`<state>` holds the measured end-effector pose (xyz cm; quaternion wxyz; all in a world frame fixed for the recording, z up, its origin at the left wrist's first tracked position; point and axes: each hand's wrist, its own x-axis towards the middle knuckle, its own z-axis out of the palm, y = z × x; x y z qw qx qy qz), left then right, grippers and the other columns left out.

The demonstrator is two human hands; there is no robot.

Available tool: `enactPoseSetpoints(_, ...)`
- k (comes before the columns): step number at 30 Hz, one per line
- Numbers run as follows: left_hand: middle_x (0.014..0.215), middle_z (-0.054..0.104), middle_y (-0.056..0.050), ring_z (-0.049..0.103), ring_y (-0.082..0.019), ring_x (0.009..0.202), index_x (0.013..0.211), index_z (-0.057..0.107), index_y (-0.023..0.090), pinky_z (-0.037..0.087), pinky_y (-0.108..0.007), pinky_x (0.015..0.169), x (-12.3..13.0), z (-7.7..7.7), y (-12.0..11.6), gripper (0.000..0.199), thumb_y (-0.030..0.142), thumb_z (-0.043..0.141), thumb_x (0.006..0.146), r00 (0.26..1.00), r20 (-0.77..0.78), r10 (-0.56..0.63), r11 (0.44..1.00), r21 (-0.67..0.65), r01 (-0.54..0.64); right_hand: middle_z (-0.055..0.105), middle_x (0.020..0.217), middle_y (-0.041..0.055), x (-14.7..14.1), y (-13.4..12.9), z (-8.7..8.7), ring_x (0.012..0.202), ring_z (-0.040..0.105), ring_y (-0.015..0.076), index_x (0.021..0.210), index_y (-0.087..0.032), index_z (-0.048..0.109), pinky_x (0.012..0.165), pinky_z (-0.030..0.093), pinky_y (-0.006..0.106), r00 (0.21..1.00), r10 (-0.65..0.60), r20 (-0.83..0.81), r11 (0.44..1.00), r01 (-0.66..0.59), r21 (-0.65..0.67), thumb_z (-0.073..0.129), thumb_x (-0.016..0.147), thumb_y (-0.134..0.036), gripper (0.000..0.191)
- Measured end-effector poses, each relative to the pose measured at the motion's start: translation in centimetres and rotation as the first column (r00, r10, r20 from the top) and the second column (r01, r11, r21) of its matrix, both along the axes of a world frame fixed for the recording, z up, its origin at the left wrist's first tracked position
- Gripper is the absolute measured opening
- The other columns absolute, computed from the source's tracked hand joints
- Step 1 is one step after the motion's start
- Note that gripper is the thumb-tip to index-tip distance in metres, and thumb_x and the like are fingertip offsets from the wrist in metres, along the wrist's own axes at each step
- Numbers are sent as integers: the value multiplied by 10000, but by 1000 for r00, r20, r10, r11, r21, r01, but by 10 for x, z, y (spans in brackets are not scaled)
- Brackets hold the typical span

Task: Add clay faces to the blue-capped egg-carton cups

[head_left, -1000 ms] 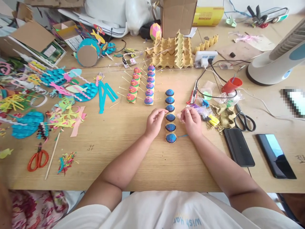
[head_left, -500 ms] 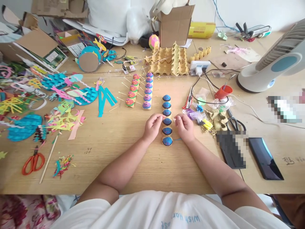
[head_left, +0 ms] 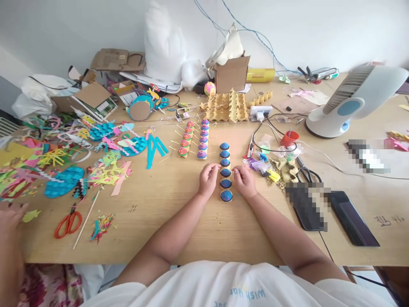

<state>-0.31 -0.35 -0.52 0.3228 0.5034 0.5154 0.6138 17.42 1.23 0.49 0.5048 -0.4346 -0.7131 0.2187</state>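
A strip of blue egg-carton domes (head_left: 226, 183) with dark rims and small coloured dots lies lengthwise before me. To its left is my left hand (head_left: 208, 181), thumb and fingers pinched together close to the middle domes. My right hand (head_left: 245, 181) is curled in a similar pinch on the other side. Anything between the fingertips of either hand is too small to make out. Further back and left stand two more strips, a red and green one (head_left: 185, 140) and a purple and blue one (head_left: 203, 139), both with thin sticks poking out sideways.
On the right are a red utility knife (head_left: 250, 150), clay packets (head_left: 274, 175), black scissors (head_left: 308, 171), a phone (head_left: 353, 218) and a fan (head_left: 343, 106). Orange-handled scissors (head_left: 68, 224), paper scraps and another person's hand (head_left: 11, 213) are on the left. Egg trays (head_left: 220, 106) lie behind.
The view has tilted up and shifted left, so more wall shows and another person's hand appears at the left edge. My hands stay pinched beside the blue strip.
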Motion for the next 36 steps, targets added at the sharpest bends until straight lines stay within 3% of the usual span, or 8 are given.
enactPoseSetpoints(9,1077,795,-82,745,-188,1009,1072,777,217,585,-327,971,2,2,0,438,592,552,1062,996,51,-74,996,-43,76,717,717,17,6,-1,0,625,640,164,950,-226,717,636,506,310,998,15,54,999,-13,-47,515,1082,-348,271)
enactPoseSetpoints(24,1097,789,-66,730,-181,1042,1104,775,237,571,-313,992,2,11,-7,398,576,570,1063,991,65,-120,988,-89,126,702,703,23,5,-4,9,639,640,165,939,-228,716,672,528,327,998,55,-34,989,-59,-138,499,1099,-450,350)
enactPoseSetpoints(36,1003,756,-54,692,-177,928,1018,748,227,533,-280,825,2,10,-12,300,514,664,1022,993,-29,-111,985,-134,106,703,704,0,8,-4,6,628,647,146,965,-232,714,629,512,290,994,76,-76,991,-83,-101,548,1091,-326,229)
